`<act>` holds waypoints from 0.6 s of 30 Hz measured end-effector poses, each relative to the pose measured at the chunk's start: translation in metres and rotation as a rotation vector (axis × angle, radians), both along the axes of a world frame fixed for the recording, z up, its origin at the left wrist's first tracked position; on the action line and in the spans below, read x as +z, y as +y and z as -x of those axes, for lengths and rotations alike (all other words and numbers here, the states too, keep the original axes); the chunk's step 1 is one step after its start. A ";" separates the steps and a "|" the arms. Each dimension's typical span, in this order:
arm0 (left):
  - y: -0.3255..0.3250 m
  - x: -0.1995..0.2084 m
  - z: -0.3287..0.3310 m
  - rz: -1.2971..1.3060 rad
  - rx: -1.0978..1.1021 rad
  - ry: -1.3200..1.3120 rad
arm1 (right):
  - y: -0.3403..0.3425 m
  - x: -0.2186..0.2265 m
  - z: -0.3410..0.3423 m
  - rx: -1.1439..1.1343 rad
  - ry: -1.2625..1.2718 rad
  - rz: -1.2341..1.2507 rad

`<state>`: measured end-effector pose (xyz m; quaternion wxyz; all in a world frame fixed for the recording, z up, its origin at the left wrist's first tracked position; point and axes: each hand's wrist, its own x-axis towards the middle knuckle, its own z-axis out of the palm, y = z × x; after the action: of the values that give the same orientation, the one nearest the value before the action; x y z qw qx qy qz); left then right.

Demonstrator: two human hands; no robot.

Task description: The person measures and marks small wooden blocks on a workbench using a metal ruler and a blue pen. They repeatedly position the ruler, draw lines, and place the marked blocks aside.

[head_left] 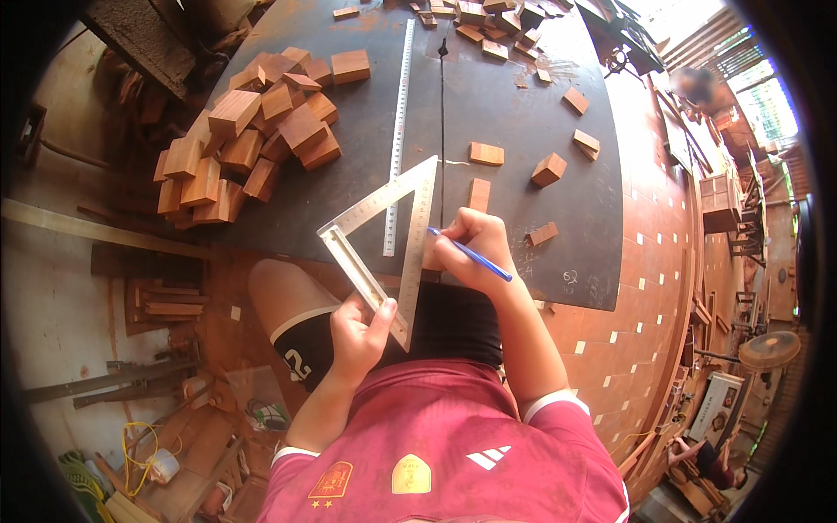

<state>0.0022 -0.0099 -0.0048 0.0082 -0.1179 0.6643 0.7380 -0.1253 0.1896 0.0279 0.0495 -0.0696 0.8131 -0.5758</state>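
My left hand (357, 338) grips a flat metal triangle square (418, 235) by its thick lower edge, thumb on top. The square reaches over the near table edge, tilted, with its tip pointing away from me. In my right hand (478, 248) is a blue pen (485, 262), its tip end at the square's right edge. Part of a reddish wooden block shows between the square and my right fingers, mostly hidden. Just beyond that hand lies a small wooden block (479, 193). Left of it, a long white ruler (400, 113) runs away from me, partly beneath the square.
A pile of wooden blocks (261, 122) covers the dark table's (366, 183) left side. Several loose blocks, including one standing (548, 170), lie to the right. More offcuts (497, 17) sit at the far edge. A person (711, 462) is at the far lower right.
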 end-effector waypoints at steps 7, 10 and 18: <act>0.002 0.001 0.000 0.024 0.019 0.003 | -0.002 0.007 -0.008 0.038 0.011 -0.048; 0.002 0.001 -0.001 0.024 0.013 -0.003 | -0.001 0.005 -0.018 0.082 0.001 -0.049; 0.004 0.004 0.001 -0.030 0.022 0.034 | -0.005 0.008 -0.050 0.268 -0.091 -0.109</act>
<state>0.0014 -0.0055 -0.0010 -0.0094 -0.1124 0.6521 0.7497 -0.0753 0.1845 0.0356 0.1663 -0.1486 0.8237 -0.5214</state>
